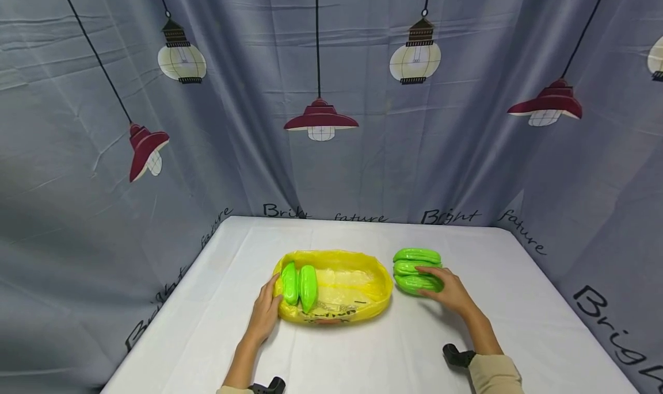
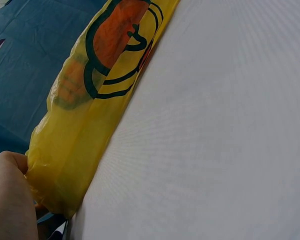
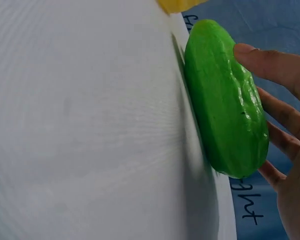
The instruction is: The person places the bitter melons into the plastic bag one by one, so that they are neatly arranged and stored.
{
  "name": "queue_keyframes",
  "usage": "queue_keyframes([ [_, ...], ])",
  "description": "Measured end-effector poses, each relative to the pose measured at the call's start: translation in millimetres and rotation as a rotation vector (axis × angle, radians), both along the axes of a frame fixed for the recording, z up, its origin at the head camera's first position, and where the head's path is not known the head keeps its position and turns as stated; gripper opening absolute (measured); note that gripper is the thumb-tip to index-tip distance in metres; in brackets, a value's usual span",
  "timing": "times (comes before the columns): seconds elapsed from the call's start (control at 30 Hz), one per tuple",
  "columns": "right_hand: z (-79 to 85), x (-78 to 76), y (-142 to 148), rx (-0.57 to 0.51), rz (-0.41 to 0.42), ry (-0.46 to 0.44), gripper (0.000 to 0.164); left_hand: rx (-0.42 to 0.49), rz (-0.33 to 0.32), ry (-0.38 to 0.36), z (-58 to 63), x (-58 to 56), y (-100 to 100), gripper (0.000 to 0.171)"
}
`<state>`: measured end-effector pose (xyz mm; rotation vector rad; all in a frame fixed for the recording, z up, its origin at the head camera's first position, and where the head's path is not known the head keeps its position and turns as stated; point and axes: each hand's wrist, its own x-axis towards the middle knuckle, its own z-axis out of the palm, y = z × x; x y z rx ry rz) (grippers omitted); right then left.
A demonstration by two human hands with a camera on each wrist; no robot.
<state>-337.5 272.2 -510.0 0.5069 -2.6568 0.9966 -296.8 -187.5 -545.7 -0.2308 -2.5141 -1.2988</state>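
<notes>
An opened yellow plastic bag, spread like a shallow oval basin, sits on the white table. My left hand grips its left end, the thumb at the rim in the left wrist view. Two glossy green cucumbers lie side by side at the left inside the bag. To the bag's right, three more lie in a row, one behind another. My right hand holds the nearest cucumber of that row, thumb on the near side and fingers behind it. That cucumber lies close over the tabletop.
The white table runs back to a grey-blue curtain printed with lamps and lettering. Black wrist mounts sit at both sleeves. A printed orange cartoon marks the bag's front side.
</notes>
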Motion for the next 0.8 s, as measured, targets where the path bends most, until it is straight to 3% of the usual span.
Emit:
queue_keyframes([
  [0.23, -2.9, -1.9, 0.4, 0.030, -0.011, 0.010, 0.055, -0.008, 0.002, -0.010, 3.2, 0.3, -0.2, 0.051],
  [0.47, -4.9, -2.8, 1.9, 0.076, 0.041, 0.062, 0.049, -0.002, 0.007, -0.008, 1.8, 0.4, 0.8, 0.051],
  [0.8, -1.5, 0.0, 3.4, 0.162, 0.084, 0.040, 0.049, -0.010, 0.000, -0.021, -0.4, -0.4, 0.0, 0.051],
])
